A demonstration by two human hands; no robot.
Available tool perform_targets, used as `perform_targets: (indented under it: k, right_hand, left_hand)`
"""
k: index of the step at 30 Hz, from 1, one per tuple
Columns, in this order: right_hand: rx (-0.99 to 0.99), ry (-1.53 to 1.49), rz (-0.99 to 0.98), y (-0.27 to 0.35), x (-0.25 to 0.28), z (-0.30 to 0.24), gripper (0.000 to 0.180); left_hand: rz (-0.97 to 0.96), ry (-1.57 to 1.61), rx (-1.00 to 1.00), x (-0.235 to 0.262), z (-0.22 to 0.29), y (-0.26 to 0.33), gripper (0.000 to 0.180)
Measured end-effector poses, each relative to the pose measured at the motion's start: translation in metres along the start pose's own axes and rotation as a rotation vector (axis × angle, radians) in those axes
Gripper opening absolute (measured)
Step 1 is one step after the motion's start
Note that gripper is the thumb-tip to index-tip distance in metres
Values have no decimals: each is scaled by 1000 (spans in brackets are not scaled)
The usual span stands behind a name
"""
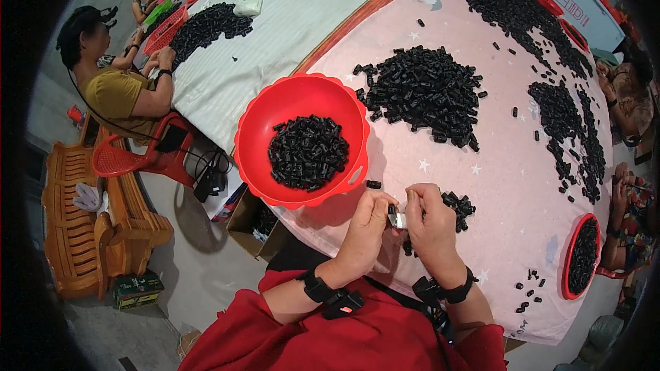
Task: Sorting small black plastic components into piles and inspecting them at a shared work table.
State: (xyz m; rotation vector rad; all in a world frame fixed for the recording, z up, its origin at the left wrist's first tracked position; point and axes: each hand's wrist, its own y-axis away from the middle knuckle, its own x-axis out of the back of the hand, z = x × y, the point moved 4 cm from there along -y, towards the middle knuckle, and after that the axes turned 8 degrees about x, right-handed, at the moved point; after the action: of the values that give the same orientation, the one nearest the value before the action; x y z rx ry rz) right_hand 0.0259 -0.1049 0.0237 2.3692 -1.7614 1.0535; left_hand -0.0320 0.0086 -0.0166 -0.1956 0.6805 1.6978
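Note:
Close together in front of my body, both hands are closed in a pinch. My left hand (366, 227) grips a small black cylindrical piece (392, 210), mostly covered by the fingers. A short flat silvery blade (398, 220) sticks out from my right hand (433, 230) and meets that piece. Just beyond the fingers lies a loose black piece (373, 184). Beside my right hand is a small heap of black pieces (459, 207), partly hidden by it. A red scalloped bowl (258, 124) with black pieces inside stands beyond my left hand.
A large pile of black pieces (426, 93) lies ahead on the pink star-patterned cloth (447, 165). At the right edge stands a red-rimmed container (568, 282). On the left a person in a yellow shirt (127, 93) sits at a white-covered table (289, 34). A cardboard box (249, 230) is below.

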Motion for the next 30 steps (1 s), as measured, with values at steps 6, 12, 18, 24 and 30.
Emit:
perform_targets:
  k: [6, 12, 18, 24, 30]
  right_hand:
    - [19, 48, 39, 1, 0, 1, 8]
    - [11, 56, 40, 2, -1, 1, 9]
    - [14, 79, 48, 4, -4, 5, 8]
    - [-42, 93, 180, -2, 9, 13, 5]
    - [-137, -181, 4, -9, 11, 16, 7]
  left_hand:
    - [37, -32, -17, 1, -3, -3, 22]
    - [41, 15, -17, 1, -3, -2, 23]
    - [42, 43, 0, 1, -4, -2, 23]
    - [40, 91, 65, 3, -7, 1, 25]
    - [37, 132, 93, 3, -5, -3, 24]
